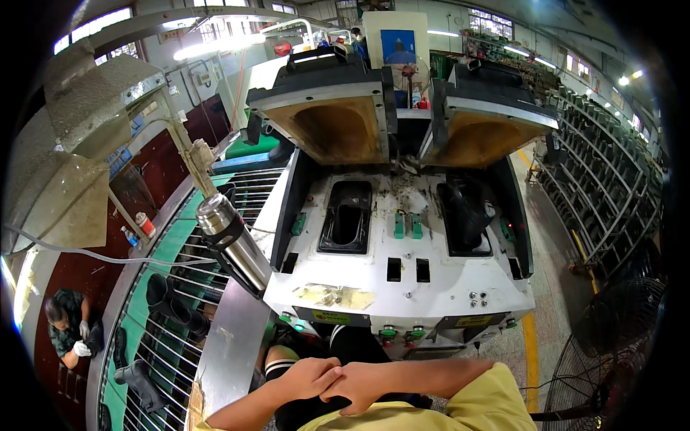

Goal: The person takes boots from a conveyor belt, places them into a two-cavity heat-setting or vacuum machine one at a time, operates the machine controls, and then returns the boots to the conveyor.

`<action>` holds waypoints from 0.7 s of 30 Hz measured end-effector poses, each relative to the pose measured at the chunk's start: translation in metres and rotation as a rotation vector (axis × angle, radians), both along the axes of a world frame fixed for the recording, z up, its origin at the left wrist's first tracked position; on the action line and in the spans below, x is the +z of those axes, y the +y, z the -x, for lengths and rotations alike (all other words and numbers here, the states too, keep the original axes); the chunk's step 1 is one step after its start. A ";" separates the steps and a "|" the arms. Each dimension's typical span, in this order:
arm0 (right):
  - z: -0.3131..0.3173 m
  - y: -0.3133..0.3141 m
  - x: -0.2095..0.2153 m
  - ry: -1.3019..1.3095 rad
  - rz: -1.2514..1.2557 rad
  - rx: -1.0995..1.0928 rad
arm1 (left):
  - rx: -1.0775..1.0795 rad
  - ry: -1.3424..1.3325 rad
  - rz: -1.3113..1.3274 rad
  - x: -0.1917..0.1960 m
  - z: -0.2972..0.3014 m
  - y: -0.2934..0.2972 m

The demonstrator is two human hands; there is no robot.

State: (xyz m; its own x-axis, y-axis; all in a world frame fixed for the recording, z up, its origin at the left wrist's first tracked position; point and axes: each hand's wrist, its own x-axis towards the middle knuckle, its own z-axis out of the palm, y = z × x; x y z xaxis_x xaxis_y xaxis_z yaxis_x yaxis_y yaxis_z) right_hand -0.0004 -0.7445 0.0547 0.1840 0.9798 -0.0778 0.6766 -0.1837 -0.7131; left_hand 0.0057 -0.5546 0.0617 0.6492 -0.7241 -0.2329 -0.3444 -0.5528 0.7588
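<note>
My left hand and my right hand are folded together over my lap, left fingers curled against the right hand. I see no object in either; part of the right fingers is hidden. Beyond them stands a white two-station machine, with two raised lids, left and right, both lined in brown. The left station's black recess has a dark opening. A black boot sits in the right station. Green and red buttons line the machine's front edge, just past my knees.
A steel flask stands left of the machine. Farther left, a roller conveyor carries dark boots, and a person with white gloves handles a dark item. At right are a rack and a fan.
</note>
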 end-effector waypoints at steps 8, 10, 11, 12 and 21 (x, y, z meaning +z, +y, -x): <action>-0.007 -0.015 0.029 0.124 -0.187 0.176 | -0.021 -0.210 -0.026 0.035 0.008 -0.009; -0.008 -0.016 0.030 0.169 -0.212 0.147 | 0.013 -0.223 -0.044 0.041 0.010 -0.012; -0.006 -0.019 0.032 0.165 -0.199 0.138 | 0.029 -0.207 -0.032 0.039 0.012 -0.014; -0.006 -0.024 0.036 0.146 -0.183 0.127 | 0.042 -0.207 -0.016 0.035 0.012 -0.018; -0.008 -0.030 -0.013 -0.240 0.064 -0.013 | 0.163 -0.433 -0.011 0.011 0.017 -0.041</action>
